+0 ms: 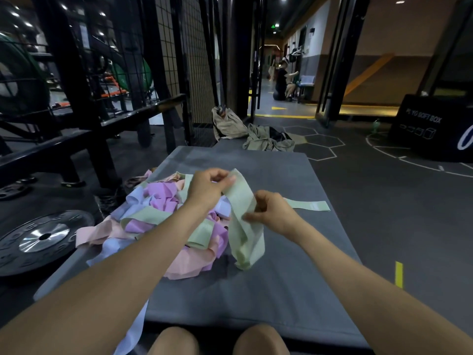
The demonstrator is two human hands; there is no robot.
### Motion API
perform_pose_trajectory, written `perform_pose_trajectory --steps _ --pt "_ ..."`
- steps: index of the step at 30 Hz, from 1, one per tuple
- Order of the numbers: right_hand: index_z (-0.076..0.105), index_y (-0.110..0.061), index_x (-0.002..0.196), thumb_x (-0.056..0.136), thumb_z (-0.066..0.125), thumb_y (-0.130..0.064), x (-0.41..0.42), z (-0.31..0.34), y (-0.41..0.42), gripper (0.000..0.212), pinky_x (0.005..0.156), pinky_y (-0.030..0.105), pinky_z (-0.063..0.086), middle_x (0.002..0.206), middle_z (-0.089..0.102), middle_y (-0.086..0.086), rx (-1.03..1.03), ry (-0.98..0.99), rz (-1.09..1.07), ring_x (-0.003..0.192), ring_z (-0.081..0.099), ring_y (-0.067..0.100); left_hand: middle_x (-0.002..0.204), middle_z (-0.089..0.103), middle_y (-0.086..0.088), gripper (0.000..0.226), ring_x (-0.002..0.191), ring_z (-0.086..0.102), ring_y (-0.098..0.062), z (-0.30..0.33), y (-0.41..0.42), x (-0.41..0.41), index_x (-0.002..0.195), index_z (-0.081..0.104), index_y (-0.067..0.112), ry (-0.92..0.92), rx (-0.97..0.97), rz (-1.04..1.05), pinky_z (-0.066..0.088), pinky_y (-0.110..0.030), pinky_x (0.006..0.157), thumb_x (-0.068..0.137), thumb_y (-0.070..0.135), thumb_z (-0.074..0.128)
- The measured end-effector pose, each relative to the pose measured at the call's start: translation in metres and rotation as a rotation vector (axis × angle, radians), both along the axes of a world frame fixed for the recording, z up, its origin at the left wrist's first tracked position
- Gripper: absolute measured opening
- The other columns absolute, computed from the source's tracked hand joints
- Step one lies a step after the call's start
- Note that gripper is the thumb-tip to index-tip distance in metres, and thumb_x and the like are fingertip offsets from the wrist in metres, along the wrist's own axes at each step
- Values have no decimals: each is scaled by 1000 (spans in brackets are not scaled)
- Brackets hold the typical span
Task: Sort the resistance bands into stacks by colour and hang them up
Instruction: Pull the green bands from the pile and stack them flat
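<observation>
- Head view, far left: a weight plate (43, 237) lies on the floor beside the mat (256, 290), and a black rack (84, 124) with a wire grid stands behind it; neither sits in the working area.
- On the mat's left half a pile (163, 224) of pink, purple, pale blue and green bands lies tangled, so most of the sorting looks undone; one pale blue band (133, 331) trails off the near edge.
- Above the pile the left hand (207, 188) pinches the top of a green band (245, 226), whose loop hangs down with its lower end touching the mat.
- Just right of it the right hand (273, 211) pinches the same band lower down, fingers curled on the fabric.
- Farther right one green band lies flat (307, 204), judged the start of a green stack.
- Nothing is hung yet; no hook shows plainly.
- Beyond the mat lie clothes (256, 137); at right stands a plyo box (435, 126).
</observation>
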State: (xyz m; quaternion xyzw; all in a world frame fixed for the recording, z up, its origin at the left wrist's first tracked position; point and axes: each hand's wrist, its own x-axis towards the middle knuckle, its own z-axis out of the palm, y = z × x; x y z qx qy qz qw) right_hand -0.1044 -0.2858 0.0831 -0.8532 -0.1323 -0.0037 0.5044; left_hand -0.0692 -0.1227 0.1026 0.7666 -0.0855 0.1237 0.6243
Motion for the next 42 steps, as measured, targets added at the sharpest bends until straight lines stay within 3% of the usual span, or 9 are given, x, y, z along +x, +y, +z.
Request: perform_pose_trajectory --steps 3,12,16,21,26,31,36,40,42 --pt "63 -3 88 74 75 -1 -1 -24 -3 18 74 27 51 80 64 2 -46 137 84 71 58 8 70 57 3 8 62 48 -11 4 14 6 79 64 15 28 -71 56 41 -25 59 87 14 64" --pt "48 -29 62 79 70 -31 5 -66 -56 29 70 27 39 80 55 -1 -646 269 -101 76 51 19 85 57 -12 18 80 51 -23 -23 60 24 76 57 15 119 -214 299 43 -37 70 93 15 55" --pt "54 -22 88 90 53 -28 7 -71 -75 6 83 37 41 92 56 2 -697 230 -196 97 58 29 86 57 -10 24 82 50 -21 -37 54 28 70 56 19 141 -208 304 44 -37 76 93 12 55" --pt "53 -13 116 89 58 -28 11 -70 -89 31 82 36 45 108 60 12 -683 145 -333 101 56 32 78 58 2 10 88 53 -23 -53 41 37 84 59 13 188 -257 312 48 -40 87 93 10 55" --pt "70 -13 80 79 72 -29 19 -73 -105 16 67 23 35 89 46 5 -662 43 -301 80 47 19 88 63 -7 5 87 56 -24 -63 31 52 92 60 12 186 -188 310 49 -44 87 93 15 56" --pt "38 -16 57 84 58 -13 31 -81 -125 34 50 28 30 66 45 6 -505 129 -370 67 42 21 94 62 -10 12 87 57 -26 -70 12 72 81 58 16 224 -149 326 50 -45 86 92 19 57" --pt "53 -5 85 83 56 1 55 -99 -159 6 66 42 53 66 49 6 -52 251 -527 64 50 21 97 59 -15 10 87 57 -29 -77 -27 100 94 59 11 242 -87 336 52 -48 87 93 17 52" --pt "54 -5 106 80 64 6 91 -105 -188 30 53 23 51 75 52 5 191 252 -680 68 52 19 101 62 -22 21 81 60 -32 -89 -57 137 103 62 3 313 -16 354 53 -49 85 93 14 47" --pt "57 -5 101 78 70 3 116 -108 -203 28 64 31 54 83 57 9 253 210 -787 75 54 22 107 63 -27 22 95 62 -40 -96 -70 157 95 63 0 335 156 365 51 -44 87 92 13 46"
